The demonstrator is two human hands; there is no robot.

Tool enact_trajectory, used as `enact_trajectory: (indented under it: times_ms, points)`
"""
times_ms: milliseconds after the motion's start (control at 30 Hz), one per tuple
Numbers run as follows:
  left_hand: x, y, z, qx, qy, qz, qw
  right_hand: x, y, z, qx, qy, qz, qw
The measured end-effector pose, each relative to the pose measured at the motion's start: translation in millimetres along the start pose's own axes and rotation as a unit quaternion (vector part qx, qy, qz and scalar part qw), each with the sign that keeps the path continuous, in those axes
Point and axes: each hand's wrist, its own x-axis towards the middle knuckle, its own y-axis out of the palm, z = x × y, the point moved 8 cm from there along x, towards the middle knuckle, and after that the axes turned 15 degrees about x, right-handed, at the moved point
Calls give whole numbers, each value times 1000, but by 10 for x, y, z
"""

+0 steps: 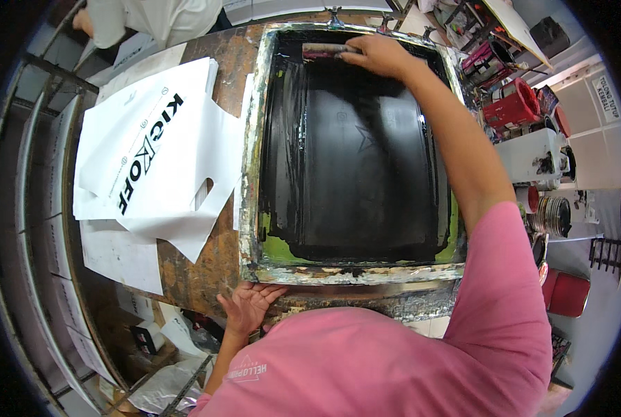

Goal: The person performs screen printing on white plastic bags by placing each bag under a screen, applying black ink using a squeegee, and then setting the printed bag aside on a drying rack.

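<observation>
At the far end of the screen frame (352, 275), your right hand (378, 57) has fingers closed round the squeegee (319, 48); your left hand (249, 306) lies open by the near rim. Likely light, stiff, ink-slick (underside hard to see); grip mid-handle.

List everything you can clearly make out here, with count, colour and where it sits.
Frame: one, paint-stained, on the table
Mesh: one, mostly ink-black with green corners, inside the frame
Squeegee: one, brownish, far end of the mesh
Bags: several, white with black print, left of the frame
Table: one, brown, under the frame
Red tub: one, red, far right
Sign: one, white, right wall
Red seat: one, red, lower right
Shirt: one, pink, bottom
Left hand: one, bare, near edge, palm up
Right hand: one, bare, fingers on the squeegee
</observation>
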Motion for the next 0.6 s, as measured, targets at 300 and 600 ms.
enact_trajectory:
  times_ms: [300,600]
  points:
    - [63,184,-110,11,5,64,998,-751,182,478,-40,-31,-130,990]
    - [84,229,-89,-1,-11,91,996,-2912,140,2242,51,81,-15,995]
